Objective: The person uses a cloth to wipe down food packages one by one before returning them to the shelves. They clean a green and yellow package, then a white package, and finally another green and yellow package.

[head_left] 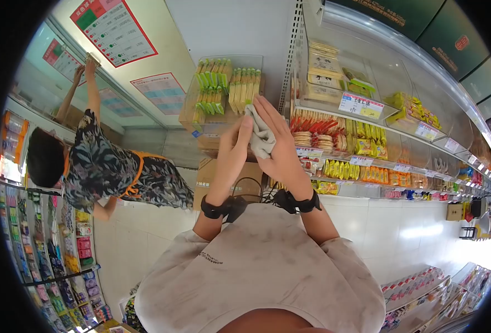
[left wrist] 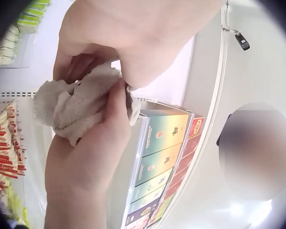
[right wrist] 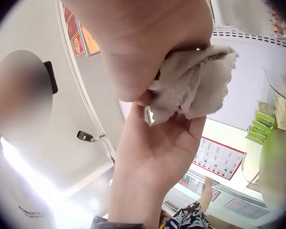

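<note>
A crumpled grey cloth is bunched between my two hands, raised in front of my chest. My left hand holds it from the left, thumb pointing up along its side. From the right, my right hand grips it, with the fingers reaching up past the folds in the head view. The left wrist view shows the right thumb pressed onto the folded cloth. In the right wrist view, loose, ragged edges of the cloth stick out beyond the hands.
Behind the hands, an acrylic rack holds green-and-cream packets. Shelves of packaged snacks run along the right. At left, a person in a floral dress reaches up to a glass panel. A cardboard box stands below the rack.
</note>
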Motion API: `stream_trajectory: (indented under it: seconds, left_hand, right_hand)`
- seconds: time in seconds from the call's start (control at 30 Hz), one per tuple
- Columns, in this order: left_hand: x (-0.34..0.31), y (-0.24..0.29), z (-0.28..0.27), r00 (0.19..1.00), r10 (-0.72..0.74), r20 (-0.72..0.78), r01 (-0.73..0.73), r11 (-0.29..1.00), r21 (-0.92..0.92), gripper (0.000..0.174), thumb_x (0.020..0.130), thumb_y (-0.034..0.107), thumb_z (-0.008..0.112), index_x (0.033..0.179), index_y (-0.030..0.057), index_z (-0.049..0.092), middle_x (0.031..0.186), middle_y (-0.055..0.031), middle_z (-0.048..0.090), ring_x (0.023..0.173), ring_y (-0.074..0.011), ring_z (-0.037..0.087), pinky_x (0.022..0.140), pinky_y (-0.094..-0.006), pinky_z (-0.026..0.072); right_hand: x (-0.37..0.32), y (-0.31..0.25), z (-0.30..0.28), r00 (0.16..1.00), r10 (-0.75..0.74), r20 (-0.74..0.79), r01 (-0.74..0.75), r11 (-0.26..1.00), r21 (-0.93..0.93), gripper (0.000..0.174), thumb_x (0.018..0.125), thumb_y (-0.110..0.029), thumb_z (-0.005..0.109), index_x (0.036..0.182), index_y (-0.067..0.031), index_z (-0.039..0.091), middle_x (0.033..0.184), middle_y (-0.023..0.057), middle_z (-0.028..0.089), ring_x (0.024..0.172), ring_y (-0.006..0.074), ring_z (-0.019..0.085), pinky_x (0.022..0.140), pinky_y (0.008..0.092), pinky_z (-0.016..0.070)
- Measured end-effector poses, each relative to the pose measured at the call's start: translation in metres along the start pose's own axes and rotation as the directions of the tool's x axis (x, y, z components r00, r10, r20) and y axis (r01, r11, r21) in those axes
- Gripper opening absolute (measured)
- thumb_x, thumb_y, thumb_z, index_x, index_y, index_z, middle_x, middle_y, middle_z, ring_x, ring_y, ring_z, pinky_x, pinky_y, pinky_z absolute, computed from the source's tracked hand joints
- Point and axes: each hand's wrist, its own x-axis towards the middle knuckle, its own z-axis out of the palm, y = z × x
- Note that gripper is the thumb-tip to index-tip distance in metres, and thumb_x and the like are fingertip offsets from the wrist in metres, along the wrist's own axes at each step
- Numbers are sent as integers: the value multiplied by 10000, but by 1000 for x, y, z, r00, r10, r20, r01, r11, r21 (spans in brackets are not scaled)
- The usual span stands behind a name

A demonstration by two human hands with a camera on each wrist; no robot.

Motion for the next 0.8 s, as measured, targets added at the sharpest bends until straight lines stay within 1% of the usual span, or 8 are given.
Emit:
stream_trajectory:
  seconds: [0.13,0.23,0.33,0.4,0.5,0.63,0.7,0.8]
  left_hand:
    - [-5,10,1,999,35,0,-35,999,1,403,1046,314,541,1197,-48,633,966,2,636,888,-42,524,790,-215,439]
    - [-5,6,-4,998,68,17,-67,997,-46,365,1036,279,561,1179,-46,645,932,22,629,855,-30,516,763,-209,426]
    - [-4,3,-14,998,38,50,-32,991,-128,323,1030,240,568,1142,-50,659,930,25,623,832,-34,501,742,-209,411]
    - [-5,3,-13,998,62,9,-61,995,-79,297,1025,215,571,1095,-57,666,925,23,616,819,-42,488,726,-214,401]
    - [-7,11,-3,955,294,22,-295,949,114,276,1019,197,577,1031,-68,652,894,25,597,811,-48,472,711,-222,391]
    - [-10,10,0,973,231,19,-232,966,118,261,1014,185,581,1005,-70,634,871,26,596,806,-52,484,711,-216,390]
    - [-7,1,2,990,143,8,-144,987,75,270,1021,199,579,1026,-61,650,883,22,615,779,-48,504,684,-206,404]
    - [-1,1,7,999,-27,34,33,977,-211,288,1031,234,573,1083,-34,665,899,17,640,716,-32,527,615,-198,430]
  right_hand:
    - [-3,-1,-7,994,101,49,-108,980,169,771,772,-42,650,1492,-9,377,1507,212,409,1372,358,438,1114,398,369]
    - [-7,10,-8,981,162,106,-192,881,432,701,838,-58,673,1474,6,387,1473,174,461,1319,253,496,1045,342,423]
    - [-14,13,-19,916,344,208,-401,734,548,550,874,-115,718,1368,21,517,1321,127,607,1162,150,585,932,297,482]
    - [-18,12,-26,856,477,198,-512,734,446,474,864,-161,755,1269,26,594,1148,92,686,1005,121,635,838,281,513]
    - [-17,2,-38,825,548,139,-546,708,448,386,852,-216,789,1126,30,676,935,54,737,808,95,658,726,265,533]
    - [-25,-1,-50,852,510,119,-519,787,333,365,832,-243,809,1042,36,704,851,50,738,704,78,634,670,257,532]
    - [-27,-4,-63,859,503,93,-507,812,288,374,812,-234,828,1045,30,702,898,65,726,782,94,660,702,261,542]
    - [-37,5,-74,887,455,83,-446,793,416,367,814,-210,825,1062,27,695,931,71,719,837,93,665,732,259,542]
